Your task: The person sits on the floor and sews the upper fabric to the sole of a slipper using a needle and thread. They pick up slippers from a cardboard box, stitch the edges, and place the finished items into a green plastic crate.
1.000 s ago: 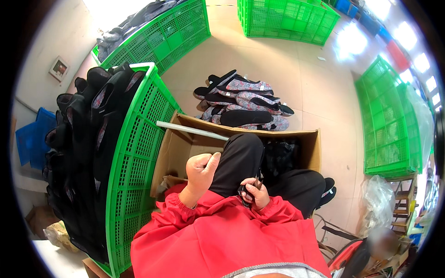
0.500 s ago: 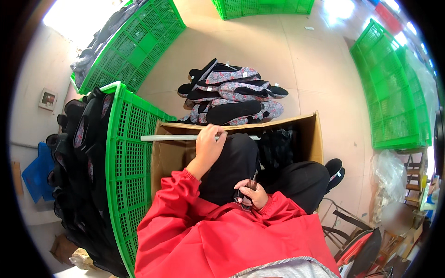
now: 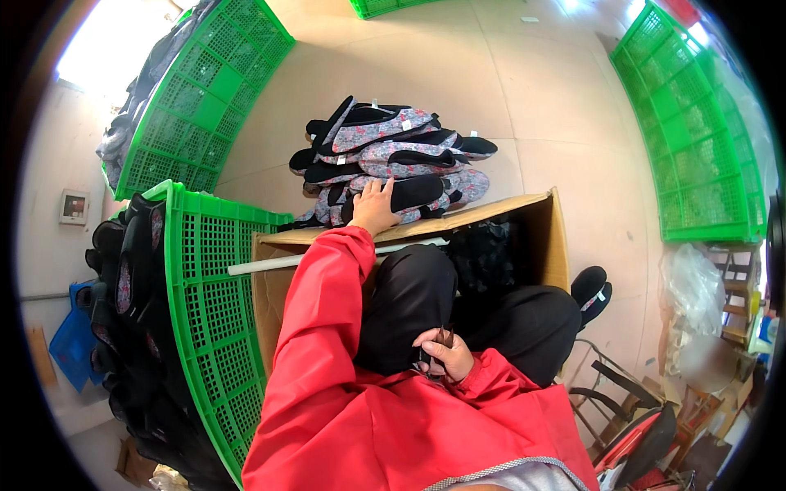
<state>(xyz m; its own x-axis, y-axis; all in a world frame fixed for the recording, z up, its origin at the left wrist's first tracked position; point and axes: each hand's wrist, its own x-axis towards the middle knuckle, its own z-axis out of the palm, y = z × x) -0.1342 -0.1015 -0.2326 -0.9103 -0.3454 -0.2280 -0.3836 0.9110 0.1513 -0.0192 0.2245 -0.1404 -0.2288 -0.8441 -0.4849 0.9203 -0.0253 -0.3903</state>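
My left hand (image 3: 375, 208) reaches over the edge of a cardboard box (image 3: 458, 218), fingers stretched and a little spread. Its fingertips rest at a black-soled slipper (image 3: 416, 192) at the near side of a pile of floral slippers (image 3: 393, 154). In front of my lap, my right hand (image 3: 446, 355) is closed around a small dark tool (image 3: 444, 335) with a pointed tip. Most of that tool is hidden by the fingers. A pale rod (image 3: 274, 263) lies across the box by my left knee, partly behind my sleeve.
To my left stands a green crate (image 3: 219, 307) beside many black slippers (image 3: 135, 311). Other green crates stand far left (image 3: 205, 90) and far right (image 3: 684, 123). Dark items (image 3: 483, 254) lie inside the box. A pair of slippers (image 3: 591, 293) sits beyond my right knee.
My left hand has left the pale rod and moved forward onto the slipper pile. The rod now lies more tilted. The right hand keeps its hold on the dark tool.
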